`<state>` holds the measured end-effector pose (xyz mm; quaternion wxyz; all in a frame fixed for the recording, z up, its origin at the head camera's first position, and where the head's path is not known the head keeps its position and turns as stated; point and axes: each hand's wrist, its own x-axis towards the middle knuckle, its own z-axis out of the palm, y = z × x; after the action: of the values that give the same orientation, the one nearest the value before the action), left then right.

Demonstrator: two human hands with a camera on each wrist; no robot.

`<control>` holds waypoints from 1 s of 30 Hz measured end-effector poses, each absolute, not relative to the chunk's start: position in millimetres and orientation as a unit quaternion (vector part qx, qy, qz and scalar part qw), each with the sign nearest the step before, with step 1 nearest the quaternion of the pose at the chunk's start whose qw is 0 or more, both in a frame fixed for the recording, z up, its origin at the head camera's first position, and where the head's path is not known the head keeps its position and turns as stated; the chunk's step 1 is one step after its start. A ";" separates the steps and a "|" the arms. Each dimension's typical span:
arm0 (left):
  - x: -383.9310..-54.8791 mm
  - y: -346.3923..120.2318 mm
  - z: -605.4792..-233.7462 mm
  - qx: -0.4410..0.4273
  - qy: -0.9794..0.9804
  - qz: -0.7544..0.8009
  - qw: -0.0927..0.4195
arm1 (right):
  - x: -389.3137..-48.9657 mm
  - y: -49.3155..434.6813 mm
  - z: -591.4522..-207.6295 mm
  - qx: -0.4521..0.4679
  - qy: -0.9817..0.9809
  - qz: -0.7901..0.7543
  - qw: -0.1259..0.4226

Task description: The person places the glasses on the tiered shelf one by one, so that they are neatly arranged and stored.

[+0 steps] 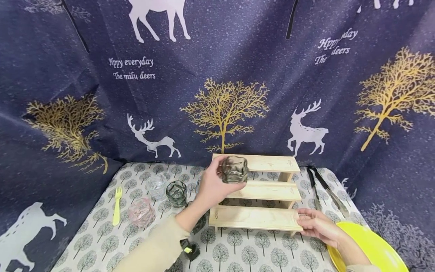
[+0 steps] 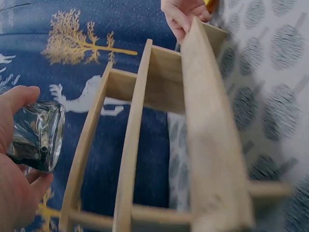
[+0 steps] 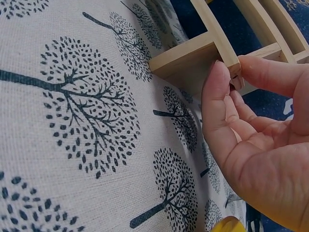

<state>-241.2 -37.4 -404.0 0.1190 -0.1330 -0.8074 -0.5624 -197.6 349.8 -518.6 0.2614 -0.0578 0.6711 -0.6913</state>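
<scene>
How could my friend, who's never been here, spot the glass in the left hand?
Find the wooden shelf with three steps on the tree-print cloth. The left hand is up near its upper steps, gripping a smoky grey glass. That's the only glass held up; the other glasses sit on the cloth, left of the shelf.

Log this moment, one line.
left hand: holds gray glass | right hand: pinches lowest shelf of wooden rack | glass: not on rack
</scene>
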 end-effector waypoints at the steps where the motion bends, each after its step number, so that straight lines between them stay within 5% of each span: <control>1: -245.3 -28.5 -401.2 -0.139 -0.805 -0.565 0.116 | -197.7 350.5 -519.0 -0.058 0.672 -0.691 0.260; 16: -296.7 77.2 -394.9 -0.197 -0.802 -0.560 0.070 | -196.5 351.2 -519.1 -0.056 0.678 -0.687 0.256; 30: -319.9 105.0 -398.1 -0.184 -0.827 -0.528 0.065 | -197.1 354.8 -523.4 -0.078 0.663 -0.698 0.259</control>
<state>-319.9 105.0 -398.1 0.0654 -0.1844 -0.8267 -0.5275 -197.1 354.8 -523.4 0.2585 -0.0778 0.6628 -0.6985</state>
